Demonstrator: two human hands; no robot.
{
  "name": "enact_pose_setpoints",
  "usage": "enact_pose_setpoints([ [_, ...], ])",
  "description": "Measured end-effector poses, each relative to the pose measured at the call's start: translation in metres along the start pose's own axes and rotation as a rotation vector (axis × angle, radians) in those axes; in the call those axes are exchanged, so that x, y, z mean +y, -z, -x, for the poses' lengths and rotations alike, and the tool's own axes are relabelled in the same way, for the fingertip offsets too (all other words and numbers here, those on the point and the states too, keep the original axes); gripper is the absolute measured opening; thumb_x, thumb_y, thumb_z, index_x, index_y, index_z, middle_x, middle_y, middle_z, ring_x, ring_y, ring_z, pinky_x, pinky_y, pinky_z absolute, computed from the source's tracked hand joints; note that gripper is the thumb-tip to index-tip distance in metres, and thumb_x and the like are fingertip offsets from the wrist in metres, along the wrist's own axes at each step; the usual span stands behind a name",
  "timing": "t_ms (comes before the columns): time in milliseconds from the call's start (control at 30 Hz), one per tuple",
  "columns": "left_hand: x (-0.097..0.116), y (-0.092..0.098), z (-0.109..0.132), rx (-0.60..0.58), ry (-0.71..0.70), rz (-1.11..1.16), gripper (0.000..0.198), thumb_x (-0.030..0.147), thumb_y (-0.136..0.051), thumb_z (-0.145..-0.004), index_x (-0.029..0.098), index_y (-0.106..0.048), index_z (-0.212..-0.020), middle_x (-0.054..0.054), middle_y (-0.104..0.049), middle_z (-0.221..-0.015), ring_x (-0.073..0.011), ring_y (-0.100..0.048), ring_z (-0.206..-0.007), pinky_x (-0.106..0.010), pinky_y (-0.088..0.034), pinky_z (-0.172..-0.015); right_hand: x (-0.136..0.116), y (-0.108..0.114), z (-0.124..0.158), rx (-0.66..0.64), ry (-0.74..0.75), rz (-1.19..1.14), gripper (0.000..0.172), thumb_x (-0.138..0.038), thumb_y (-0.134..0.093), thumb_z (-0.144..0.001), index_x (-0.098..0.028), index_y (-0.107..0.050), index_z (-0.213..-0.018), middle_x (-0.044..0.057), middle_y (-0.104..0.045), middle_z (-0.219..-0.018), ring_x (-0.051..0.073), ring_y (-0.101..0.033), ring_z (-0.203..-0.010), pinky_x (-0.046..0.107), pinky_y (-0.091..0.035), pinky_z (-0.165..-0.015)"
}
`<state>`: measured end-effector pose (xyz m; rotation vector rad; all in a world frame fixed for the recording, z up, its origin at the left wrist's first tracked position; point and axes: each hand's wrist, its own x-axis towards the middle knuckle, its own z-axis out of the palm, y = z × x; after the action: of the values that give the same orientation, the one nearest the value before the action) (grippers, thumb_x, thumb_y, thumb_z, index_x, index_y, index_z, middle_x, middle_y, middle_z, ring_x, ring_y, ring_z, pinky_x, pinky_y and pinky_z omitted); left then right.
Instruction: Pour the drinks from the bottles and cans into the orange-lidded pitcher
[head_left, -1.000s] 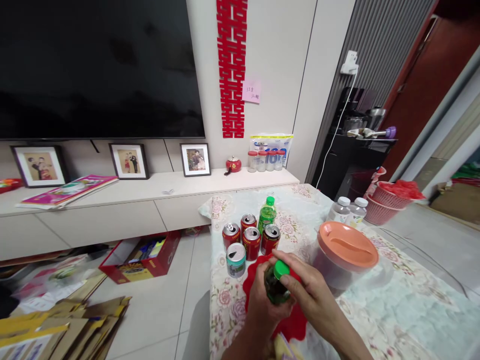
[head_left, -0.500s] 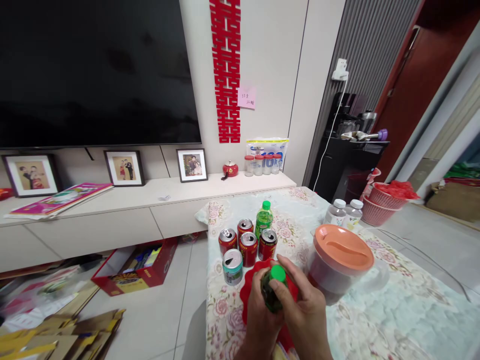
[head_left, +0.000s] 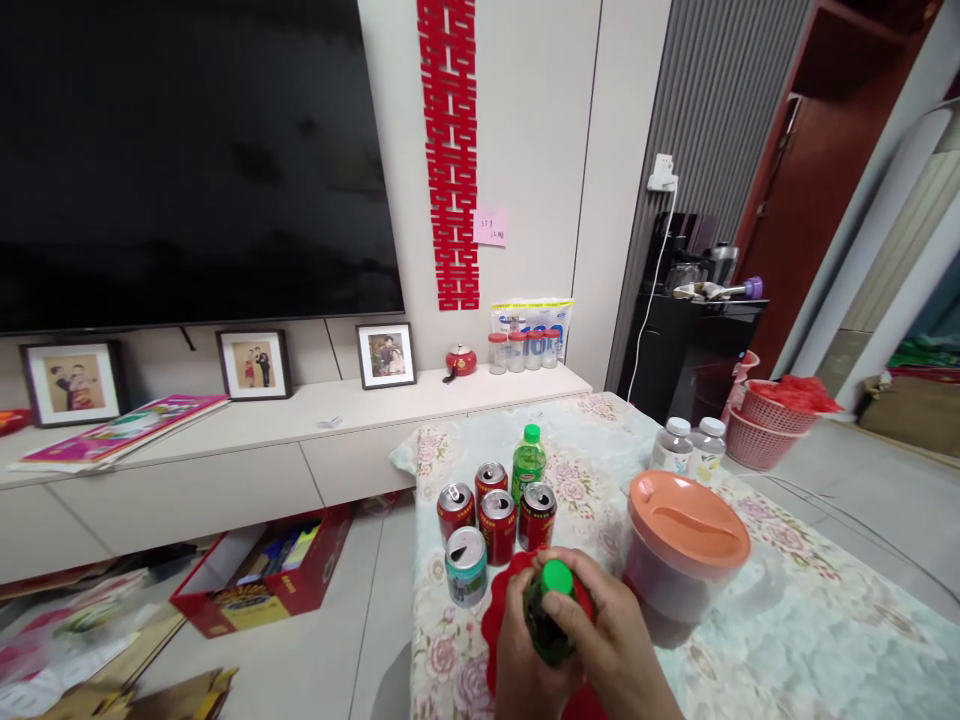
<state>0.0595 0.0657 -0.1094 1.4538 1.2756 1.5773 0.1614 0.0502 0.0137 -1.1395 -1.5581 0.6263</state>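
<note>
A dark bottle with a green cap stands between my two hands, low in the middle of the view. My left hand wraps round its left side. My right hand closes on it from the right, with the thumb at the cap's lower edge. Beneath them lies a red dish with a scalloped rim, partly hidden by my hands. Just beyond are several red drink cans, opened on top, and a teal can. A green bottle with a green cap stands behind the cans.
To the right stands a clear tub with an orange lid. Two white-capped bottles are behind it. A floral tablecloth covers the table. On the floor at left are a red box and flattened cardboard.
The whole view has shifted, so the room and table appear slightly lower. Both hands stay around the dark bottle, and the cans and tub keep their places.
</note>
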Motion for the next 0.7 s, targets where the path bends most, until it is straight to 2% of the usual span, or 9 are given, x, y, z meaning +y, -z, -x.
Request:
enact_pose_setpoints([
  [200,0.005,0.005,0.0,-0.024,0.046,0.048,0.052,0.051,-0.072,-0.086,0.018,-0.067,-0.126,-0.019,-0.079,-0.125,-0.0364,-0.079,-0.112,-0.047,-0.066,-0.098,0.013,-0.009,0.01,0.102,0.024,0.086,0.028,-0.042,-0.067,-0.094,-0.024,-0.08,-0.111,0.009,-0.083,-0.105,0.025,-0.08,-0.091,0.031,-0.066,-0.082],
  [367,0.008,0.0,-0.002,0.008,0.055,0.045,0.047,0.05,-0.081,-0.079,0.023,-0.074,-0.117,-0.015,-0.082,-0.113,-0.0381,-0.081,-0.104,-0.045,-0.069,-0.089,0.017,-0.01,0.014,0.122,0.049,0.128,0.029,-0.044,-0.066,-0.096,-0.024,-0.08,-0.112,0.009,-0.083,-0.105,0.025,-0.08,-0.092,0.03,-0.066,-0.081],
  [467,0.013,0.0,-0.004,0.018,0.025,-0.025,0.041,0.051,-0.08,-0.081,0.026,-0.076,-0.112,-0.012,-0.083,-0.107,-0.038,-0.081,-0.104,-0.046,-0.07,-0.087,0.018,-0.013,0.014,0.124,0.052,0.143,0.031,-0.045,-0.064,-0.098,-0.024,-0.08,-0.113,0.009,-0.083,-0.104,0.025,-0.08,-0.091,0.029,-0.066,-0.081],
  [600,0.017,0.0,-0.002,0.041,0.014,-0.067,0.043,0.055,-0.067,-0.09,0.022,-0.071,-0.118,-0.016,-0.082,-0.118,-0.0354,-0.08,-0.11,-0.046,-0.068,-0.095,0.021,-0.012,0.011,0.094,0.052,0.155,0.032,-0.045,-0.061,-0.1,-0.024,-0.08,-0.114,0.009,-0.083,-0.104,0.024,-0.08,-0.09,0.029,-0.066,-0.08],
  [700,0.012,-0.002,0.001,0.084,0.042,-0.025,0.053,0.062,-0.062,-0.09,0.02,-0.068,-0.122,-0.018,-0.081,-0.12,-0.0351,-0.08,-0.107,-0.046,-0.067,-0.093,0.023,-0.002,0.015,0.083,0.05,0.18,0.038,-0.05,-0.066,-0.096,-0.024,-0.079,-0.12,0.01,-0.082,-0.115,0.028,-0.08,-0.104,0.033,-0.066,-0.089],
])
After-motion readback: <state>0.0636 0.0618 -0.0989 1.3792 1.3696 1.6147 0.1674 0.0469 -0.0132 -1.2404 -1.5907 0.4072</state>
